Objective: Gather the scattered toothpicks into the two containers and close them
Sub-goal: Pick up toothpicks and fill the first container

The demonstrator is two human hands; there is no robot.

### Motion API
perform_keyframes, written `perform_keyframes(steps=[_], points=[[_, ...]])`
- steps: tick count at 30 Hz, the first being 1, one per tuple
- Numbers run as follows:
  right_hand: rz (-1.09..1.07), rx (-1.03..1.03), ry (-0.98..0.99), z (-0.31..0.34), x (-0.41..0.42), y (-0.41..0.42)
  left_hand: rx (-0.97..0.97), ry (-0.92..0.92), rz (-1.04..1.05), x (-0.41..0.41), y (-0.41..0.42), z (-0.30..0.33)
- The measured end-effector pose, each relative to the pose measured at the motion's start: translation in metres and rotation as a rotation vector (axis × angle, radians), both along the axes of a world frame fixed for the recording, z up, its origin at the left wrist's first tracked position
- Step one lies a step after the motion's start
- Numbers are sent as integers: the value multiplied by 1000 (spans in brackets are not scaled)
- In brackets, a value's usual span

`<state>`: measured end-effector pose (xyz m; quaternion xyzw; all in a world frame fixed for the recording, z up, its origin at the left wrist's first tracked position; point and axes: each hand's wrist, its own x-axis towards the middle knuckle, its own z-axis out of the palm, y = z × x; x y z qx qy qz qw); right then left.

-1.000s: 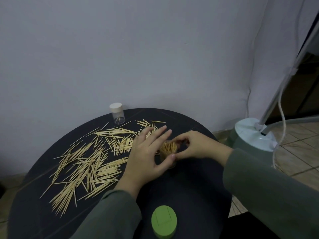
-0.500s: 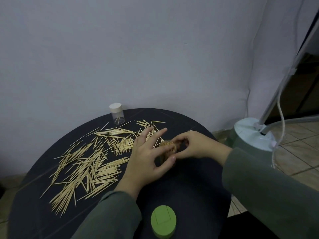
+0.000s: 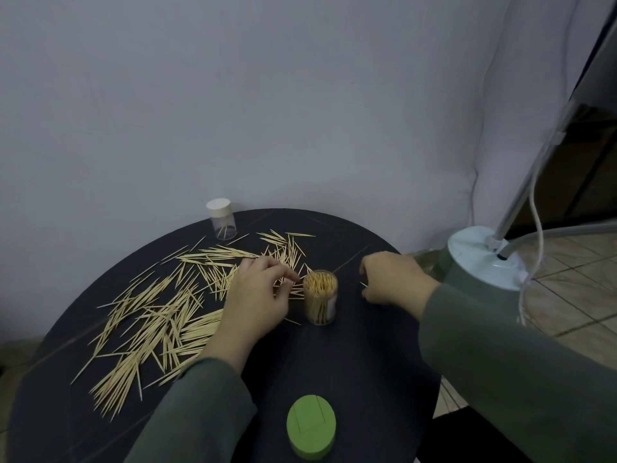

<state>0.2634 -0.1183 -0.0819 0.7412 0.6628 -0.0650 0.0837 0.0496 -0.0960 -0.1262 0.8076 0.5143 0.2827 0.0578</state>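
Nearest the person, right at the worktop's [image 3: 367, 379] front edge, sits a green lid [image 3: 311, 432], lying flat on the dark round surface.

Further in, both forearms reach forward in green-grey sleeves [image 3: 500, 379]. Between the hands stands the open container [image 3: 320, 297], clear, upright, packed with toothpicks standing on end, nobody touching it.

The left hand [image 3: 255, 297] is just beside it on the left, knuckles up, fingers curled with the tips drawn together over loose toothpicks; it looks like a pinch, though whether a pick is actually caught I cannot tell. The right hand [image 3: 392, 279] rests on the other side of the container, fingers curled down at the surface, a single pale pick poking out by its fingertips; whether it is pinched or merely lying there, I cannot tell.

Spread wide across the left half of the worktop lie the scattered toothpicks [image 3: 150, 322], running under the left hand and fanning toward the far edge.

At the back, near the wall [image 3: 233, 95], the second container [image 3: 221, 219] stands upright, white cap on, a few picks inside.

Off to the right, on the tiled floor, is a pale blue appliance base [image 3: 484, 265] with a pole and cord.
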Motion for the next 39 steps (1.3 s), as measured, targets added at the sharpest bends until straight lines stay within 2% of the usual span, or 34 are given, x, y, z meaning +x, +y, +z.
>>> perform_keyframes(steps=[2,4,8,11,13,16,19,22,25,31,39], points=[[-32,-27,-53,-4,-2,0,-193,143,-32,-6,1,5],[-55,-22,-71,-7,-4,1,-350,194,-55,-11,2,9],[-18,9,-148,-10,-12,6,-495,229,-41,-14,3,10],[102,36,-206,-15,-21,11,-462,231,34,-18,5,9],[191,55,-168,-18,-27,16,-398,271,89,-21,5,9],[301,91,-40,-20,-32,26,-328,313,141,-21,7,10],[375,121,116,-25,-32,32,-339,314,141,-20,13,11],[379,164,288,-33,-32,39,-387,272,127,-27,18,12],[345,216,406,-37,-35,49,-308,282,147,-39,17,8],[365,178,295,-39,-43,66,-198,250,153,-52,17,-7],[314,14,198,-16,-57,90,-145,325,115,-51,33,-11]])
